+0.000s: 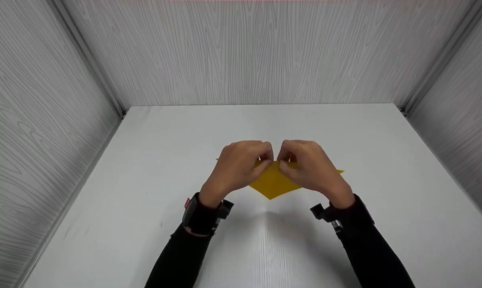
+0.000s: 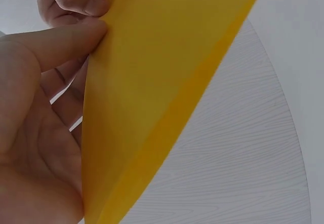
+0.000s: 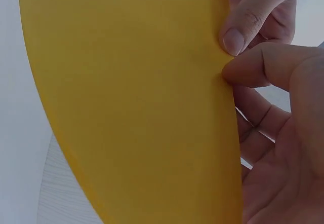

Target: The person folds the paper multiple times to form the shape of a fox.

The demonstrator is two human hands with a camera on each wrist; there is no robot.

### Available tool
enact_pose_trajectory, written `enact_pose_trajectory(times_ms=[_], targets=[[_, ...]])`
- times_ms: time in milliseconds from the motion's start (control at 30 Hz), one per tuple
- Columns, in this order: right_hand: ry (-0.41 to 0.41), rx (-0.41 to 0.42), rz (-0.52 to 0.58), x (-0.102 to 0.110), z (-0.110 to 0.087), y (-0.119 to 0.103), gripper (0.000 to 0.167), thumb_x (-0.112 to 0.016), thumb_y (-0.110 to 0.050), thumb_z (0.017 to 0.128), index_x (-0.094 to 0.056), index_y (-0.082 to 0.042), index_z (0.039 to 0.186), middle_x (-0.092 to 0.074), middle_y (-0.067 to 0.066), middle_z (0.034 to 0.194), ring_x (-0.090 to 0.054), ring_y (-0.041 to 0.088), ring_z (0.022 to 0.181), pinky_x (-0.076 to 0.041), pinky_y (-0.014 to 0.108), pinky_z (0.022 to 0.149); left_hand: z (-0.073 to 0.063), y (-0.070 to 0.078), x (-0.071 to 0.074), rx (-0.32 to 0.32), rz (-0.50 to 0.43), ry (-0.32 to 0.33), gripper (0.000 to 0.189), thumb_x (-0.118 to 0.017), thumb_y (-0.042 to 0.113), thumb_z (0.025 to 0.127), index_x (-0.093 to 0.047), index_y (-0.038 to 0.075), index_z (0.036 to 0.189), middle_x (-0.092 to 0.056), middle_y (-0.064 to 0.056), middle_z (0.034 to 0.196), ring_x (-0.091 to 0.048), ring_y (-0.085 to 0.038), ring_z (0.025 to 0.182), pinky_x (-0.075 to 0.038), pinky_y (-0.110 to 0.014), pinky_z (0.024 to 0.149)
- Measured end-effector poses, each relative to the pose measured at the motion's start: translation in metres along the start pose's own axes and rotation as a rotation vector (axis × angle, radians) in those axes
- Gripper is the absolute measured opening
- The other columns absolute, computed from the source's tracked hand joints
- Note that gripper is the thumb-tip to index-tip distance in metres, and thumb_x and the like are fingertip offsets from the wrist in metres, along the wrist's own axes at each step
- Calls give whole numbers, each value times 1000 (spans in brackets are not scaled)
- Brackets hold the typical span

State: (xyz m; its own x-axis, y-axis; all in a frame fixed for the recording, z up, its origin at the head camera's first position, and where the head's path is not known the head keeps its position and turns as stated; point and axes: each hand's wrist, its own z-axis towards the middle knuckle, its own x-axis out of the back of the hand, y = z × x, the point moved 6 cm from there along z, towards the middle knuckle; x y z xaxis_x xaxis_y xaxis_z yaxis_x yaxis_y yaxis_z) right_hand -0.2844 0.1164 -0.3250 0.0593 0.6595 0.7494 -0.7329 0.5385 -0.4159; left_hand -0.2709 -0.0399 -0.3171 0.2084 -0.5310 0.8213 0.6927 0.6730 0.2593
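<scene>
Left hand (image 1: 241, 166) pinching yellow paper (image 1: 273, 183) at top middle, thumb against curled fingers. Paper directly between and beneath both hands, long axis left-right, near corner pointing down at white bench (image 1: 265, 248). Right hand (image 1: 309, 168) pinching same spot, thumbs nearly touching; both equally near.

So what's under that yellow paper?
Only the white table shows beneath the yellow paper, which both hands pinch; anything directly beneath stays hidden.

white table (image 1: 145, 180), grey wood-grain walls (image 1: 233, 52)
</scene>
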Motion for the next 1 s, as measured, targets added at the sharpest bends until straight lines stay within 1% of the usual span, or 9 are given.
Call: enact_pose_trajectory(times_ms=[200, 500, 800, 1000], targets=[[-14, -40, 0, 1, -1, 2, 15, -69, 1, 87, -64, -12, 80, -62, -3, 74, -54, 12, 65, -49, 29, 61, 0, 1, 1, -4, 3, 12, 13, -72, 12, 100, -70, 15, 88, -69, 1, 80, -63, -13, 72, -54, -28, 65], [-22, -68, -26, 3, -1, 5, 13, -71, 0, 87, -65, -9, 80, -64, 0, 74, -56, 14, 64, -52, 30, 60, -1, -2, 4, 3, 22, 25, 13, -73, 10, 100, -71, 15, 88, -70, 2, 80, -62, -12, 70, -53, -26, 65], [-20, -127, -48, 14, -2, 17, 12, -71, -1, 87, -66, -9, 79, -65, 2, 75, -59, 16, 65, -55, 31, 61, -3, -10, 13, 46, 31, 35, 12, -73, 10, 98, -72, 15, 87, -71, 3, 80, -62, -13, 70, -52, -27, 64], [12, -152, -72, 26, -5, 28, 13, -68, 1, 85, -66, -10, 78, -65, 0, 74, -56, 15, 63, -52, 32, 60, -7, -19, 24, 87, 20, 55, 11, -76, 12, 98, -73, 15, 88, -72, 3, 81, -63, -13, 71, -52, -29, 64]])
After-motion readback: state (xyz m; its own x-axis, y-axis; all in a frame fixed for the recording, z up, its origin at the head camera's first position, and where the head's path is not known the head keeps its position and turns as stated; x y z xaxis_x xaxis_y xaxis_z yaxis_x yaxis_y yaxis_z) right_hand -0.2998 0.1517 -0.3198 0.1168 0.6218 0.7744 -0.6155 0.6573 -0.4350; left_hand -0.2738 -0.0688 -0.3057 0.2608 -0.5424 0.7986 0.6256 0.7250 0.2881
